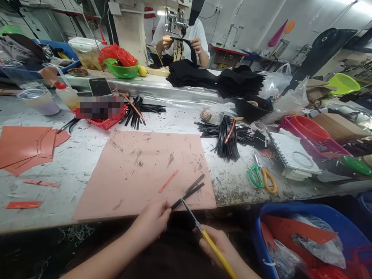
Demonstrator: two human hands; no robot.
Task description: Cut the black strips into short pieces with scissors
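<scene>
My left hand [155, 219] pinches a black strip [190, 194] near its lower end, above the front edge of a pink board. A second black strip [195, 183] crosses it on the board. In my right hand [219, 244] is a pair of scissors [213, 246] with a yellow handle, its metal tip pointing up and left, close beside the held strip. Whether the tip touches the strip I cannot tell. A thin red strip [168, 181] lies on the scuffed pink board [136, 162], just beyond my left hand.
Bundles of black strips [228, 139] lie beyond the board, near green-and-orange-handled scissors [262, 176]. Red-orange pieces [27, 145] lie at left. A blue tub [261, 232] stands low at right. Across the table a person [200, 38] holds black material at a sewing machine [129, 31].
</scene>
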